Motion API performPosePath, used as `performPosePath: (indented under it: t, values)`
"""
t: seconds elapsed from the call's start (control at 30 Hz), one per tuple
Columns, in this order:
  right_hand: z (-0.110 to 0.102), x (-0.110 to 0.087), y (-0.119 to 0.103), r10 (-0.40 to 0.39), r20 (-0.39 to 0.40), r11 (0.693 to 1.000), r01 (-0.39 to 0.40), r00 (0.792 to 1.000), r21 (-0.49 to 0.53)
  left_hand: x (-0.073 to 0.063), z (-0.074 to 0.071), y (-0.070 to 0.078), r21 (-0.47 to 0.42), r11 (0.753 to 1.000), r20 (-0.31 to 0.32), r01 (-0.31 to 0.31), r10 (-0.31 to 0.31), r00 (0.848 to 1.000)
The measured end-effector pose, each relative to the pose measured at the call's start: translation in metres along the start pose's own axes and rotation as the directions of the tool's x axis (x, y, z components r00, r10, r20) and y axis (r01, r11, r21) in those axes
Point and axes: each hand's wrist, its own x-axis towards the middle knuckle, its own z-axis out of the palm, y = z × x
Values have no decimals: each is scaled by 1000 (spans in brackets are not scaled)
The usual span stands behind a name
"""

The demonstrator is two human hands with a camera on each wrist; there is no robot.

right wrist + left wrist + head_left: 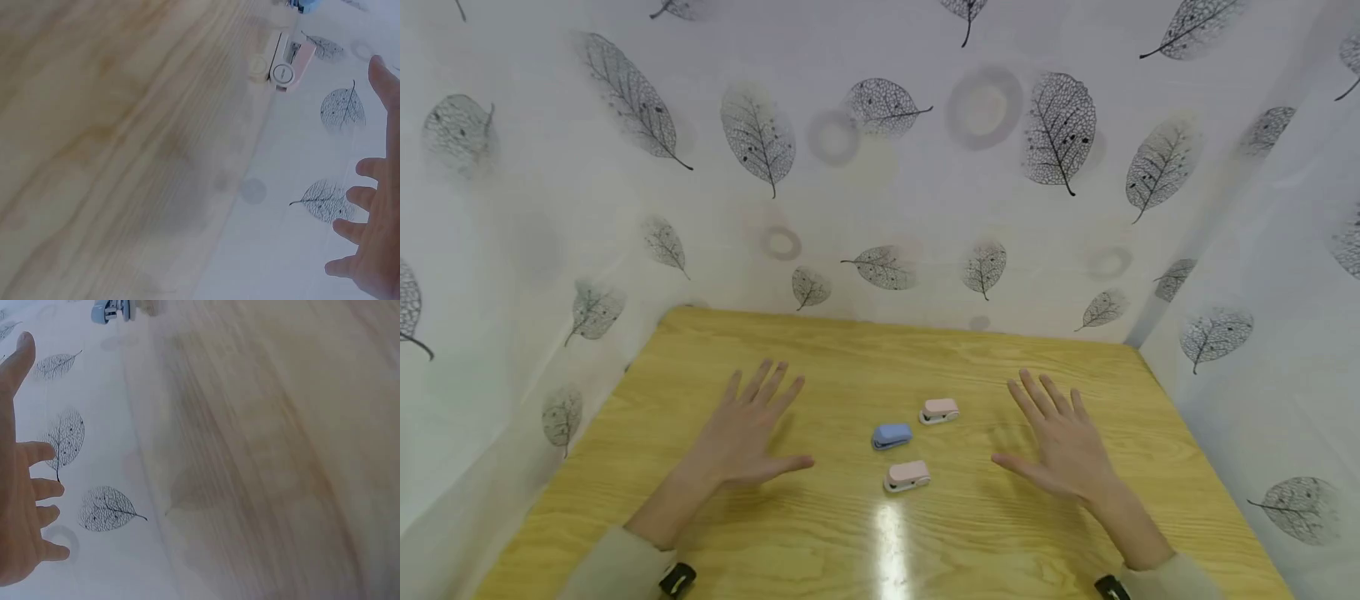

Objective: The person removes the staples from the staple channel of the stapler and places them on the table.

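Centrally, in head view, a blue stapler and two pink staplers are lying nearly crosswise between wide-spread left hand and right hand. Left wrist: blue is showing upper left; right wrist: pink is slanting, upper right.

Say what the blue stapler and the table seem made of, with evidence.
The blue stapler looks like plastic, probably smooth: its colour is even and its edges rounded. The table looks like glossy wood or wood-effect laminate: streaky grain runs across it and it reflects bright light.
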Motion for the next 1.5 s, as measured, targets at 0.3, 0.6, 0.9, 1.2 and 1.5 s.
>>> performPosePath:
  t: [0.3, 0.6, 0.9, 1.2, 1.5]
  values:
    - [7, 25, -25, -120, 16, 993, 120, 993, 1, 17, 3, 16, -20, 997, 39, -74, 74, 996]
    - [21, 54, -47, -284, 1, 959, 284, 959, -6, 31, 21, 28, -63, 988, 30, -144, 146, 989]
    - [36, 77, -67, -435, 23, 900, 435, 900, -37, 38, 30, 37, -97, 982, 89, -164, 173, 981]
    - [41, 95, -79, -542, 76, 836, 546, 837, -52, 38, 34, 42, -133, 977, 197, -169, 194, 961]
    - [51, 101, -89, -578, 128, 812, 583, 806, -5, 40, 45, 49, -121, 974, 183, -190, 210, 960]
